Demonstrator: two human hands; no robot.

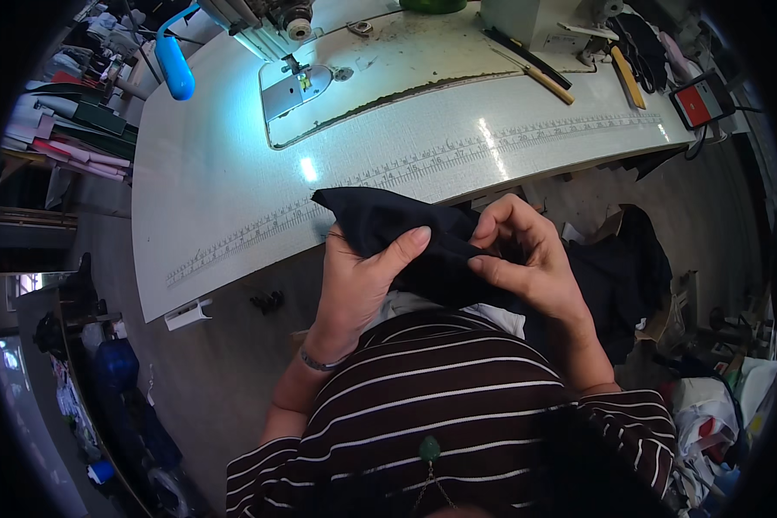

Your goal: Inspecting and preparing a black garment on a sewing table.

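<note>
A piece of dark navy or black fabric [393, 223] is held up over the front edge of the white sewing table [203, 190], below its printed ruler. My left hand [358, 281] grips the fabric from the left, thumb pressed on top and fingers hidden underneath. On the right, my right hand [531, 263] has its fingers curled and its thumb against the same fabric, pinching it. Beyond them stands an industrial sewing machine [289, 78] with a lit needle area.
A blue lamp [179, 73], yellow-handled tools [548, 86], and a red-and-black device [698, 104] sit around the machine. More dark cloth [622, 268] lies below the table at right. Folded fabrics [78, 129] are stacked at left; a garment pile [708, 414] is at lower right.
</note>
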